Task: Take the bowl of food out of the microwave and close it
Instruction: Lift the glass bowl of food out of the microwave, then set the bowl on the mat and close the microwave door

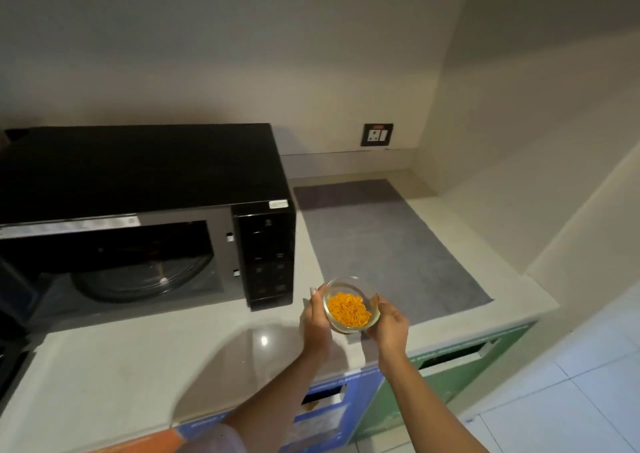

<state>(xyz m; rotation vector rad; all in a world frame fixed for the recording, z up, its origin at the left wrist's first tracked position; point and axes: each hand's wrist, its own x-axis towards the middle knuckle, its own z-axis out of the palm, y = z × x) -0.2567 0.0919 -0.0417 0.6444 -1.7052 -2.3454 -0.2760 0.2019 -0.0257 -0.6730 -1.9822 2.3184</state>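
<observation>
Microwave cavity: the black microwave [145, 189] is standing open, its glass turntable [142, 279] lying bare, giving a hand open room inside.
Door: the open door [17, 293] is hanging at the far left, taking up space there.
Counter front: the pale counter [121, 366] before the microwave is lying bare.
Right side: a grey mat [388, 245] is lying flat, with open room above it.
Middle: both hands [317, 317] [388, 324] are cupping a glass bowl [349, 305] just beside the control panel [268, 258].
Limits: walls are closing in behind and right; a wall socket [376, 135] is sitting flush.
</observation>
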